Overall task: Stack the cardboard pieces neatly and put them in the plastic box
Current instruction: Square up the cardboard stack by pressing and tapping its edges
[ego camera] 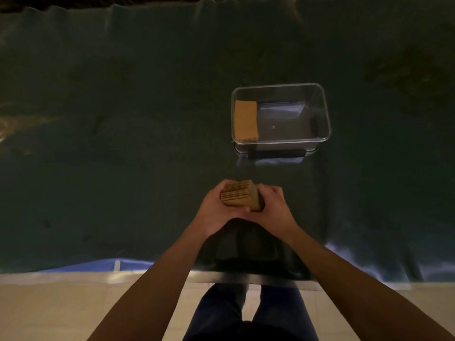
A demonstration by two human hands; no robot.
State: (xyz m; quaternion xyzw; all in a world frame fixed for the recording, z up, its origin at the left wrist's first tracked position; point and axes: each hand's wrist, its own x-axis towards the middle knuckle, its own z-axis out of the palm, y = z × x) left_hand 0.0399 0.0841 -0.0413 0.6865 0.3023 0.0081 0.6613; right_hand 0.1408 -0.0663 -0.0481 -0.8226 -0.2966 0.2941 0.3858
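A stack of several brown cardboard pieces (240, 195) is held between both hands above the near part of the table, its corrugated edges facing up. My left hand (213, 209) grips its left side and my right hand (273, 207) grips its right side, thumbs meeting below it. Farther away and to the right stands the clear plastic box (325, 112). Another stack of cardboard pieces (246, 120) lies inside the box against its left wall; the remaining floor of the box is bare.
A dark green cloth (123, 143) covers the table, wrinkled at the far edge. The box has a black handle (277, 153) on its near side. The table's near edge (246, 276) runs just above my legs and the tiled floor.
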